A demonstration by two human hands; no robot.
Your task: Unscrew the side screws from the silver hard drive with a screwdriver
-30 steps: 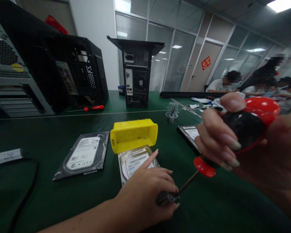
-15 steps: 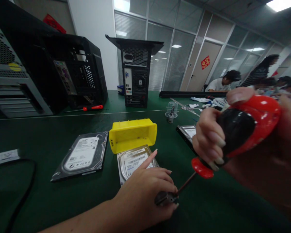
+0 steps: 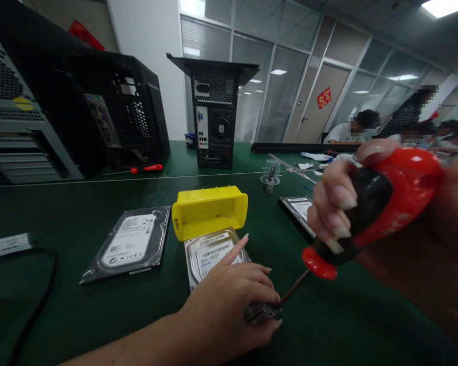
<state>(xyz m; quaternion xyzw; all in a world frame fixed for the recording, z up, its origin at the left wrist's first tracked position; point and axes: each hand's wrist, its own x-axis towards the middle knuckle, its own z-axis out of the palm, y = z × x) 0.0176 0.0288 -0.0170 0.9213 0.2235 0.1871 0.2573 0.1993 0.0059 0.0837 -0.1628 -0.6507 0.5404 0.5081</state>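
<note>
Red and black tool: the screwdriver (image 3: 366,213) was at 3 o'clock in the view, its thin shaft slanting down to a small metal part (image 3: 260,311) at 6 o'clock.
Right hand: the right hand (image 3: 397,229) was wrapped tight around the fat handle, fingers curled over the black part.
Left hand: the left hand (image 3: 232,300) was closed on the small metal part, pressing it down on the green table (image 3: 80,315), with one finger sticking out.
Tip: it touched the small part; I could not tell if it sat in a screw head.
Doing it well: I think the shaft should stay straight in line with the screw, the push should be firm, the turns slow, and the left hand should hold hard so the part cannot spin.
Close by: a silver hard drive (image 3: 213,251) lay at 12 o'clock of the left hand, touching a yellow box (image 3: 209,211) behind it.
Farther out: another hard drive (image 3: 127,244) lay at 10 o'clock, and a third drive (image 3: 297,211) at 1 o'clock.
Far back: a black computer case (image 3: 213,122) stood at 12 o'clock, and a second screwdriver (image 3: 145,169) lay at 11 o'clock.
</note>
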